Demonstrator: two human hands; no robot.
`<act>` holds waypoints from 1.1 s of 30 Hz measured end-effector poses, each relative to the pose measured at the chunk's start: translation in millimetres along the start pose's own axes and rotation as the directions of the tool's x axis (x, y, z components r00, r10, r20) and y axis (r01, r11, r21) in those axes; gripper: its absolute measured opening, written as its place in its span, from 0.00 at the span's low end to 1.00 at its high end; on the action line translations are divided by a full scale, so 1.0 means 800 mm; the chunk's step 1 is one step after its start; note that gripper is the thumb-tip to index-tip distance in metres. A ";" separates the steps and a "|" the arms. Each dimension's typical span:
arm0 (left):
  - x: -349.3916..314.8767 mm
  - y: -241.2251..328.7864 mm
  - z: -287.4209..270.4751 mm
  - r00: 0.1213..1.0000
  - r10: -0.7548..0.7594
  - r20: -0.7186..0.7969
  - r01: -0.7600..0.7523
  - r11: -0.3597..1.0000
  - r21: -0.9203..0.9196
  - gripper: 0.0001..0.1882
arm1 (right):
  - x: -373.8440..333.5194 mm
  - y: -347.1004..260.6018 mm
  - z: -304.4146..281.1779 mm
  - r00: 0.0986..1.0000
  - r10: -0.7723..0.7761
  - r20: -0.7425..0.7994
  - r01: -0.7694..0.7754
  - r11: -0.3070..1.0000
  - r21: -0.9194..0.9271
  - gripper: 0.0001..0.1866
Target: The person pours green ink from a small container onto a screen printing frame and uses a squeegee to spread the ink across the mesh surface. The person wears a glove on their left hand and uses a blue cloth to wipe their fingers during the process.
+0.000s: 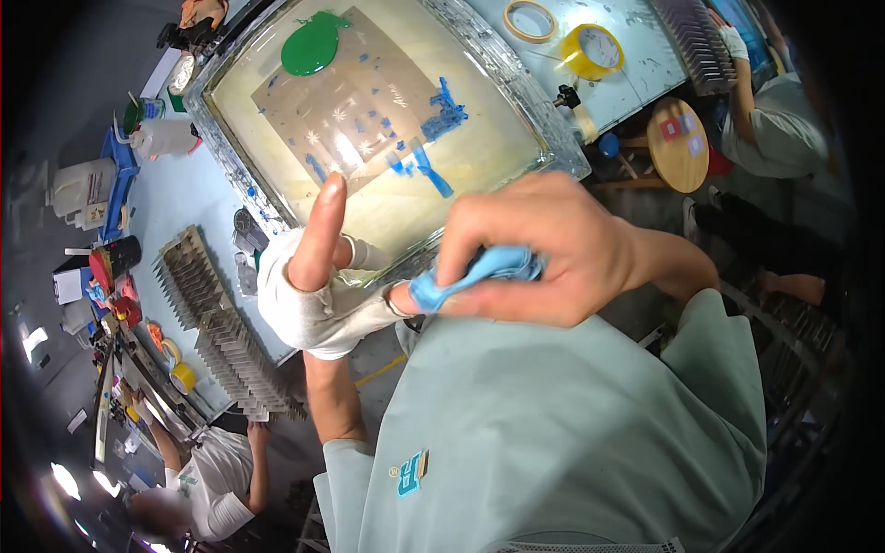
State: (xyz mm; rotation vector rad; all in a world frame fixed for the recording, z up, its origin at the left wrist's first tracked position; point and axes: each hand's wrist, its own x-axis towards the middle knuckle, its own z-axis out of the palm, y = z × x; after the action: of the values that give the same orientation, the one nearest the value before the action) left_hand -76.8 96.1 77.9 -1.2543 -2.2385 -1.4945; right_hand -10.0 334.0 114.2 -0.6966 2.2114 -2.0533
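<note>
My right hand (562, 244) is closed on a crumpled light blue cloth (484, 274), pinched between thumb and fingers. The cloth meets a bare fingertip of my left hand (309, 295). That left hand wears a white glove with bare fingertips; one finger stretches up and another points toward the cloth, with the rest partly hidden. Both hands are above the near edge of a screen-printing frame (502, 78). On its mesh lie a round pool of green ink (312, 46) and several blue patches (444, 111) around a brownish rectangle.
A yellow tape roll (592, 52) and a tan ring (530, 20) lie right of the frame. Ridged grey racks (230, 350) and a white squeeze bottle (164, 138) stand left. A round wooden stool (678, 145) is at right. Other people work at lower left and upper right.
</note>
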 end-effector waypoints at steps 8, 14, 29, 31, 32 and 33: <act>0.008 0.012 -0.003 0.992 0.109 0.057 -0.110 0.994 0.014 0.56 | -0.015 0.013 -0.004 0.998 0.061 0.036 -0.061 0.998 0.016 0.09; -0.014 0.007 -0.007 0.998 -0.049 0.040 0.054 0.991 -0.124 0.53 | -0.001 -0.002 0.007 1.000 0.026 -0.013 -0.024 0.992 0.120 0.07; -0.012 0.054 0.052 0.585 -0.601 0.545 0.457 -0.311 -0.833 0.46 | 0.010 0.033 0.010 0.909 -0.173 -0.380 0.140 0.984 -0.114 0.09; -0.013 0.055 0.054 0.562 -0.606 0.563 0.443 -0.353 -0.824 0.45 | 0.013 0.028 0.001 0.933 -0.244 -0.263 0.177 0.951 -0.253 0.10; -0.011 0.054 0.054 0.536 -0.611 0.582 0.465 -0.362 -0.808 0.45 | 0.014 0.030 0.002 0.922 -0.277 -0.270 0.202 0.940 -0.274 0.10; -0.010 0.053 0.055 0.510 -0.616 0.601 0.485 -0.371 -0.792 0.45 | 0.016 0.033 0.005 0.910 -0.309 -0.276 0.226 0.928 -0.296 0.10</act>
State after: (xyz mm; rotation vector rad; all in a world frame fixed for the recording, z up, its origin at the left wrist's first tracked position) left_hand -28.1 133.9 81.1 0.4628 -1.3085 -3.8130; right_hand -27.6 326.2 91.9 -0.7772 2.7441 -2.1528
